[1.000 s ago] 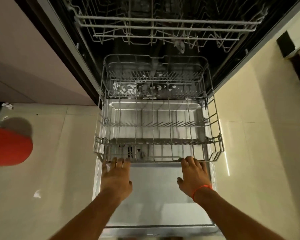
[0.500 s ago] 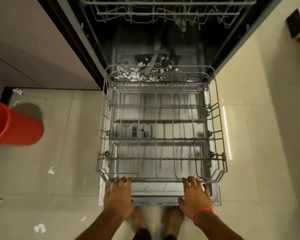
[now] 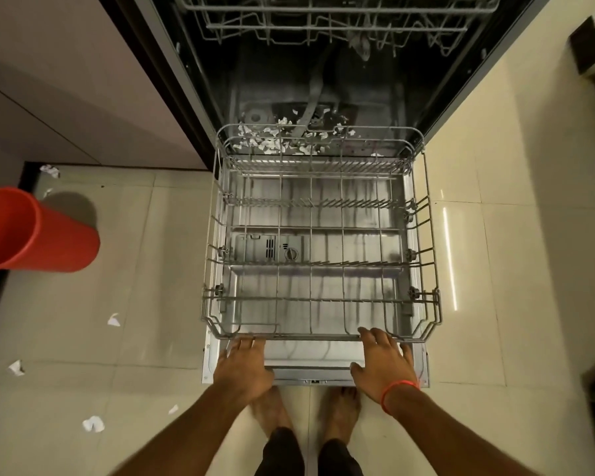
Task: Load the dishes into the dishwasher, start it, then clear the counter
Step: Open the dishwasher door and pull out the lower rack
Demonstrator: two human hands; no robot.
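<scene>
- Dishwasher (image 3: 323, 80) stands open, its door (image 3: 316, 359) folded flat toward the person; lower rack (image 3: 318, 255) sits drawn out over the door, its back edge at the mouth of the tub.
- Lower rack holds no dishes; upper rack (image 3: 340, 18) is inside at the top of the frame, and it too shows nothing loaded in the part visible.
- Left hand (image 3: 244, 364) lies at the front left corner of the lower rack, fingers fairly straight and laid against the front rail; whether they hook under the wire cannot be told.
- Right hand (image 3: 382, 362) lies at the front right, fingers spread and relaxed, tips on or just at the rail, a red thread at the wrist.
- White scraps (image 3: 275, 139) litter the tub floor around the spray arm; similar scraps (image 3: 92, 424) lie on the floor tiles (image 3: 83, 338) to the left.
- Red bucket (image 3: 31, 231) stands on the tiles, well apart from the door.
- No dishes and no bench in view.
- Judged step: rack preparation, the very start of loading; nothing yet placed.
- Next move calls for releasing the rail and fetching dishes from out of frame, then setting them between the tines.
- Caution: scraps near the spray arm could clog the filter; clearing them first seems prudent.
</scene>
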